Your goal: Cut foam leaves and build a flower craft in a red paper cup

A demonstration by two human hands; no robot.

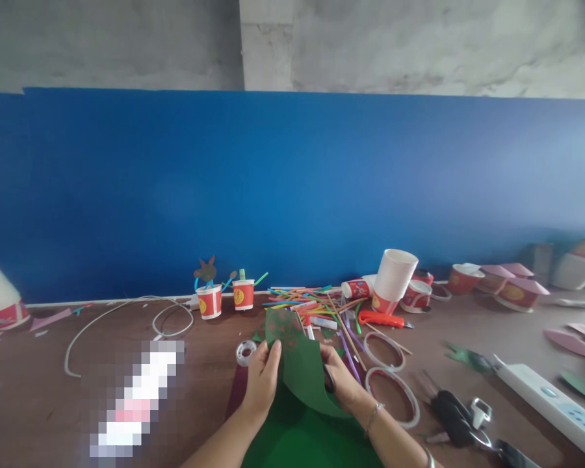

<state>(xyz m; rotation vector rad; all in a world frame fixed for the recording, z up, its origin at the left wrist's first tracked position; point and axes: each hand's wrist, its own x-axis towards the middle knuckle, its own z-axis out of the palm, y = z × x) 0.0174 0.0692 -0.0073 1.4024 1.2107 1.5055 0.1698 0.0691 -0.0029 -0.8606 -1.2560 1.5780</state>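
Left hand [264,372] pinches the curved dark-green paper piece [303,372], held between both hands above a larger green paper sheet [312,445]. Right hand [340,377] is curled round what look like black-handled scissors [328,379], blades hidden. Cutting seems partway: one curved edge done, more trimming left.

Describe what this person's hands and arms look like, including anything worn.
The left hand and right hand are ungloved, and no sleeves show. The right wrist wears a thin silvery bracelet; farther up that arm is a silvery bangle, cut off by the picture's edge. No jewellery shows on the left wrist.
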